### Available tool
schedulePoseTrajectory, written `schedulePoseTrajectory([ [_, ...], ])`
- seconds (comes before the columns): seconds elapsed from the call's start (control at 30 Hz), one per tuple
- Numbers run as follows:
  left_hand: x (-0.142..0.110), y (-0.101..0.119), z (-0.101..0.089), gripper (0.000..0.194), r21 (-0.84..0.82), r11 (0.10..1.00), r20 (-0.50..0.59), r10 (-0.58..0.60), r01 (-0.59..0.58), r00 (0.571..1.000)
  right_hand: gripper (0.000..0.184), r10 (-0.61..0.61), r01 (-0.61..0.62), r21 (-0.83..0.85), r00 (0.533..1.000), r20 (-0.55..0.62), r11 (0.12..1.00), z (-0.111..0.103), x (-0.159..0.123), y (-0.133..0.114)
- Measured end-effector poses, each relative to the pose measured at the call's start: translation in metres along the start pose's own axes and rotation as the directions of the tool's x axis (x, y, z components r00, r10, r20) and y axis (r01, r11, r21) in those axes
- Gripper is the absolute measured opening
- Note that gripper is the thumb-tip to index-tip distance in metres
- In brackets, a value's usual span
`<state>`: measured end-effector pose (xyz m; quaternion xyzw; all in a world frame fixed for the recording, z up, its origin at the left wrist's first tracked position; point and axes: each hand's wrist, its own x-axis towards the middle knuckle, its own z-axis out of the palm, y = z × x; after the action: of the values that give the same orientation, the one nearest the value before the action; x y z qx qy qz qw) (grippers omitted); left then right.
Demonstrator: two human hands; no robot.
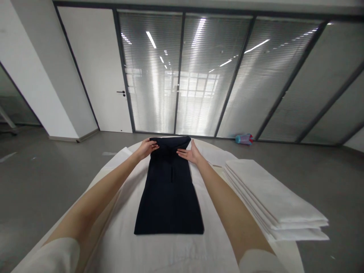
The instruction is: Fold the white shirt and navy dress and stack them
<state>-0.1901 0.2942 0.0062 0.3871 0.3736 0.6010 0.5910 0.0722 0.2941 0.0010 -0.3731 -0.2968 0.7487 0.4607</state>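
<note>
— White sleeves fill the bottom corners of the frame, and both bare forearms run up from them toward the middle. What do they rest over?

— Over a desk covered in white cloth, rounded at its far end. Grey floor lies around it on every side, with a white door at upper left and a wall of glass panels with shut blinds across the top.

— And on the cloth?

— A dark garment lies flat down the centre, folded long and narrow, its near hem square to the camera. The left hand pinches the garment's far left corner, fingers curled on the cloth. The right hand lies flat and spread on the far right part.

— Anything else nearby?

— A stack of folded white sheets sits at the right of the frame, near the right forearm but apart from the garment. A small blue and red bottle lies on the floor by the glass.

— Room to move?

— Bare cloth shows on both sides of the garment and below its hem; the stack reaches the desk's right edge.
</note>
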Motion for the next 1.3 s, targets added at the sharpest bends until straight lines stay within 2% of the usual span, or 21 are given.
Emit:
schedulePoseTrajectory([
  [0.1, -0.019, -0.002, -0.002, 0.013, 0.041, 0.999, 0.008, -0.005, 0.005, 1.0, 0.083, 0.034, -0.034, -0.008, 0.999, -0.003, 0.999, -0.003, -0.002, 0.0],
  [0.17, -0.029, -0.008, -0.001, 0.004, 0.055, 0.998, -0.019, -0.014, 0.015, 1.0, 0.079, 0.007, -0.011, -0.043, 0.996, -0.092, 0.999, -0.004, -0.005, 0.0],
  [0.23, -0.038, -0.017, -0.001, 0.013, 0.066, 0.997, -0.075, -0.033, 0.038, 0.997, 0.067, -0.023, -0.006, -0.122, 0.972, -0.232, 0.993, -0.005, -0.008, 0.0],
  [0.3, -0.047, -0.028, -0.003, 0.016, 0.08, 0.993, -0.15, -0.069, 0.082, 0.986, 0.045, -0.052, -0.019, -0.202, 0.94, -0.336, 0.979, -0.007, -0.01, 0.003],
  [0.37, -0.054, -0.038, -0.007, 0.017, 0.095, 0.985, -0.221, -0.121, 0.145, 0.968, 0.022, -0.067, -0.029, -0.24, 0.922, -0.382, 0.97, -0.01, -0.013, 0.008],
  [0.43, -0.058, -0.044, -0.01, 0.035, 0.104, 0.973, -0.272, -0.17, 0.205, 0.947, 0.015, -0.066, -0.032, -0.237, 0.917, -0.393, 0.971, -0.013, -0.015, 0.014],
  [0.53, -0.059, -0.038, -0.012, 0.057, 0.11, 0.959, -0.306, -0.219, 0.262, 0.927, 0.019, -0.05, -0.039, -0.219, 0.921, -0.387, 0.975, -0.012, -0.018, 0.018],
  [0.6, -0.059, -0.027, -0.011, 0.062, 0.119, 0.953, -0.287, -0.234, 0.277, 0.929, 0.016, -0.052, -0.027, -0.206, 0.928, -0.368, 0.978, -0.007, -0.02, 0.018],
  [0.73, -0.068, -0.01, -0.013, 0.047, 0.132, 0.946, -0.158, -0.274, 0.295, 0.949, 0.012, -0.069, 0.013, -0.178, 0.948, -0.31, 0.984, 0.001, -0.036, 0.023],
  [0.83, -0.082, -0.014, -0.021, 0.037, 0.136, 0.935, -0.013, -0.328, 0.327, 0.945, 0.011, -0.038, -0.025, -0.236, 0.965, -0.259, 0.971, -0.003, -0.055, 0.04],
  [0.9, -0.09, -0.023, -0.027, 0.036, 0.15, 0.93, 0.034, -0.343, 0.335, 0.939, 0.011, -0.046, -0.036, -0.306, 0.965, -0.258, 0.951, -0.009, -0.065, 0.054],
  [1.0, -0.098, -0.034, -0.034, 0.048, 0.197, 0.925, 0.023, -0.335, 0.324, 0.942, 0.011, -0.088, -0.017, -0.348, 0.955, -0.282, 0.937, -0.015, -0.072, 0.065],
  [1.13, -0.101, -0.031, -0.032, 0.067, 0.24, 0.935, 0.044, -0.279, 0.261, 0.959, 0.011, -0.075, -0.009, -0.327, 0.967, -0.242, 0.945, -0.017, -0.074, 0.061],
  [1.3, -0.105, -0.025, -0.027, 0.053, 0.143, 0.963, 0.046, -0.237, 0.228, 0.971, 0.016, -0.032, -0.002, -0.265, 0.992, -0.124, 0.964, -0.019, -0.08, 0.054],
])
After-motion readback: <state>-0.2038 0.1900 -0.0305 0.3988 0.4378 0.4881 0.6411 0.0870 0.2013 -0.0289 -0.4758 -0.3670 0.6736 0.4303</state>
